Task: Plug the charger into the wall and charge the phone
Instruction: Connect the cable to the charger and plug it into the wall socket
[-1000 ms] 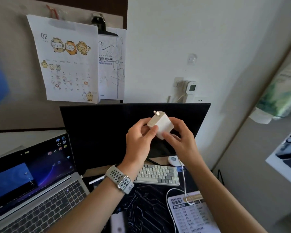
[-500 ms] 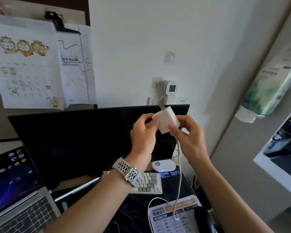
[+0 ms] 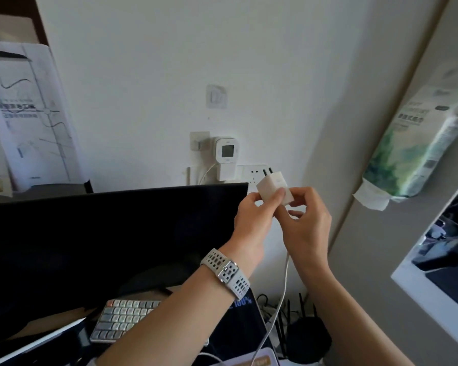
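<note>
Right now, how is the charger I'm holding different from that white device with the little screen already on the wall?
The charger is a plain white cube held clear of the wall by the left hand and right hand, prongs bare. The white device sits against the wall and has a small grey screen. Both are white, each with a white cable.

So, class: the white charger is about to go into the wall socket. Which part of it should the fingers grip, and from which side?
Grip the charger by its flat side faces near the cable end, coming from behind, as the left hand and right hand do. Its two prongs point toward the wall socket, so that end must stay bare.
</note>
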Motion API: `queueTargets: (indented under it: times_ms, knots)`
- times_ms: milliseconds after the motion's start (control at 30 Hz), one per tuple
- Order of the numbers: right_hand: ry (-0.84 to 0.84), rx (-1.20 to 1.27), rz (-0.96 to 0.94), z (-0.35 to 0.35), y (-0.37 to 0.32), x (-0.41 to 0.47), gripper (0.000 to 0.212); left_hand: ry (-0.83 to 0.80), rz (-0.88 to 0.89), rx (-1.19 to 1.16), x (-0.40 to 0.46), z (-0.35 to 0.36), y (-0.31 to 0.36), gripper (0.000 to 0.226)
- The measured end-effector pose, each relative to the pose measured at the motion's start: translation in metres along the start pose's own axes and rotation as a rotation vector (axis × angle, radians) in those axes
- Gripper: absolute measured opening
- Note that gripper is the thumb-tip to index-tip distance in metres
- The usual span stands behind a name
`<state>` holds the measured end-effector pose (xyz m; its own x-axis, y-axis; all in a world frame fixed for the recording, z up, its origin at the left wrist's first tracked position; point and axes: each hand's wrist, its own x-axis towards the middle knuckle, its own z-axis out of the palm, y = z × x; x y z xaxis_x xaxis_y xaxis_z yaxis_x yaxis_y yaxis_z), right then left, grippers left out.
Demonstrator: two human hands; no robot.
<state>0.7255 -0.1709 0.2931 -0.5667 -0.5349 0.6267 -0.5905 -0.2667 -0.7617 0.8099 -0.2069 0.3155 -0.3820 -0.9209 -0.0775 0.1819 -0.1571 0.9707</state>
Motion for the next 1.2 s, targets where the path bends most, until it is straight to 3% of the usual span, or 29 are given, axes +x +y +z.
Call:
queueTargets:
  times_ms: [233, 433, 667, 1067, 1200]
  knots:
    - [-0.082, -0.064, 0.018, -0.025, 0.036, 0.028, 0.018, 0.059, -0.119, -0.153, 0.027, 0.043, -0.016, 0.02]
    - [-0.122, -0.198, 0.011, -0.028, 0.065, 0.043, 0.024, 0.146, -0.139, -0.184, 0.049, 0.064, -0.032, 0.025]
    - [-0.151, -0.305, 0.039, -0.01, 0.092, 0.058, 0.016, 0.22, -0.244, -0.284, 0.079, 0.07, -0.044, 0.026]
    - [-0.254, -0.419, 0.097, 0.035, 0.125, 0.084, 0.015, 0.379, -0.216, -0.404, 0.137, 0.07, -0.071, 0.01]
    - [-0.28, -0.444, 0.11, 0.049, 0.137, 0.096, 0.018, 0.353, -0.208, -0.43, 0.161, 0.071, -0.079, 0.026]
